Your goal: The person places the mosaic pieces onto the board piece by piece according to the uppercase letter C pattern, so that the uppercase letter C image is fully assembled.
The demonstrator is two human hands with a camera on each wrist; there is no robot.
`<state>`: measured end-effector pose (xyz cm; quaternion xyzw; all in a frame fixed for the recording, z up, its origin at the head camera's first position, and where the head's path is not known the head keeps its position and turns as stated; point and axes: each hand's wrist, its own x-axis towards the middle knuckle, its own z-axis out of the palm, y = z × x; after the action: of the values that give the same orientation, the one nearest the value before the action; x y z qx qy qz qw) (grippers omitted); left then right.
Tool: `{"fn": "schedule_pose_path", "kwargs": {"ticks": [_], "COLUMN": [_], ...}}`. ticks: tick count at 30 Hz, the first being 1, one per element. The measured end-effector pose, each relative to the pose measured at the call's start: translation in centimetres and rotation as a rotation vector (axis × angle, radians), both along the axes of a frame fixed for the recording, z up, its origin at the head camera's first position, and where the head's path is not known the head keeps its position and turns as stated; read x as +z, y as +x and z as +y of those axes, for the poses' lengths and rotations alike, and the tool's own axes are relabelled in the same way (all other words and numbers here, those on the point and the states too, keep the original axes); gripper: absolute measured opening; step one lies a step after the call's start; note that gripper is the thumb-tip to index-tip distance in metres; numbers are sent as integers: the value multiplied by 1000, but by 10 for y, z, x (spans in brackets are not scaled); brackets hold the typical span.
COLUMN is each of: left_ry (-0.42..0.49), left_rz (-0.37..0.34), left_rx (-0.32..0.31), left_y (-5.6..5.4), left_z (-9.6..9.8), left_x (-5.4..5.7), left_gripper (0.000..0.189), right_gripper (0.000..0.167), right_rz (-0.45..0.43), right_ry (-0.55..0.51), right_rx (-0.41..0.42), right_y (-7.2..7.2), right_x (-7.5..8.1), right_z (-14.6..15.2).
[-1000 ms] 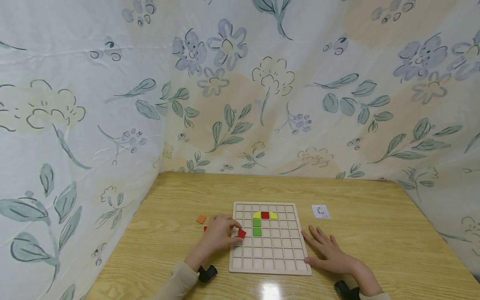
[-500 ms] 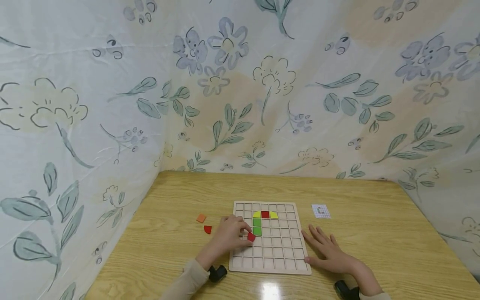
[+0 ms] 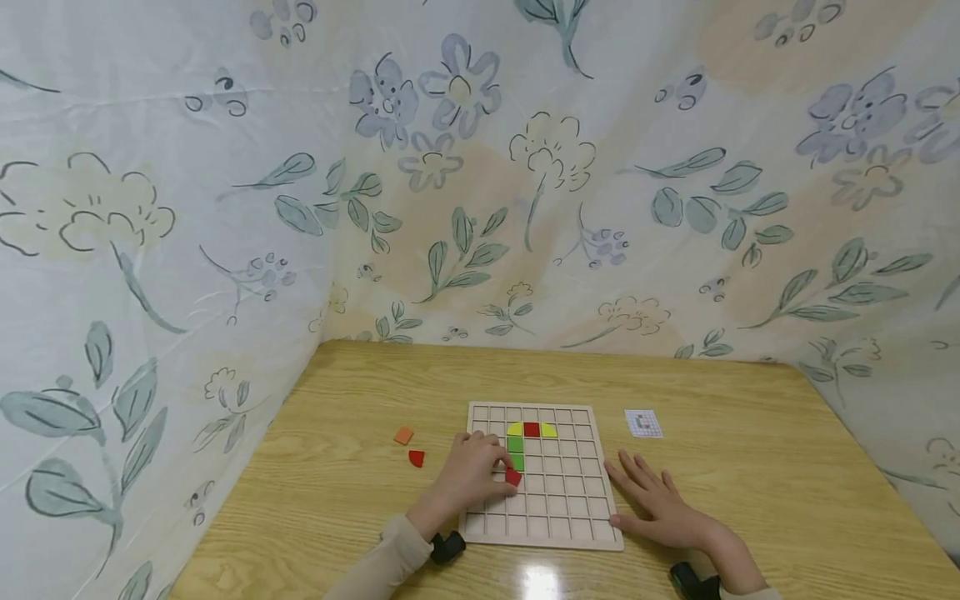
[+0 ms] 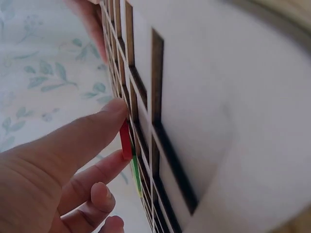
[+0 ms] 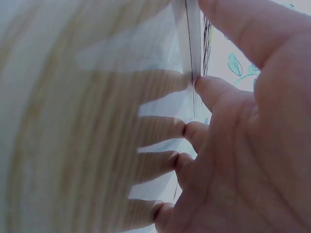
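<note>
My left hand pinches a small red square tile between thumb and forefinger, right at the wooden grid board. In the left wrist view the red tile stands edge-on between thumb and fingertip, close against the grid. Just beyond it, two green tiles lie in one column of the board. Above them a row holds a red tile between two yellow rounded tiles. With its fingers spread, my right hand rests on the table, its thumb and forefinger touching the board's right edge.
An orange square tile and a red quarter-round tile lie on the table left of the board. A small printed pattern card lies to its right. Floral cloth hangs behind the wooden table and along its sides.
My left hand has carried the red square tile rightward from the board's left edge to just below the green tiles. The right hand has stayed in place.
</note>
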<state>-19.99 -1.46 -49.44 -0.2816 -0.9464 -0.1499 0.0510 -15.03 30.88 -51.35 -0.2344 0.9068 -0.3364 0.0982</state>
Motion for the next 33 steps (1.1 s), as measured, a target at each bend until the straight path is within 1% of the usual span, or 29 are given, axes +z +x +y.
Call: {"fn": "schedule_pose_path", "kwargs": {"ticks": [3, 7, 12, 19, 23, 26, 33], "left_ry": [7, 18, 45, 88, 100, 109, 120], "left_rz": [20, 23, 27, 8, 27, 41, 25], "left_rx": [4, 11, -6, -16, -22, -26, -18], "left_y": [2, 3, 3, 3, 4, 3, 2], "left_z": [1, 2, 1, 0, 1, 1, -3], "left_x": [1, 2, 2, 1, 0, -1, -2], "left_gripper": [26, 24, 20, 11, 6, 6, 6], "right_gripper": [73, 73, 73, 73, 72, 72, 73], "right_rz": [-3, 3, 9, 22, 27, 23, 27], "right_ry": [0, 1, 9, 11, 13, 14, 16], "right_rx": [-2, -4, -7, -5, -3, -7, -7], "right_y": [0, 1, 1, 2, 3, 3, 2], "right_x": [0, 1, 3, 2, 2, 1, 0], "right_z": [0, -1, -2, -3, -3, -3, -3]}}
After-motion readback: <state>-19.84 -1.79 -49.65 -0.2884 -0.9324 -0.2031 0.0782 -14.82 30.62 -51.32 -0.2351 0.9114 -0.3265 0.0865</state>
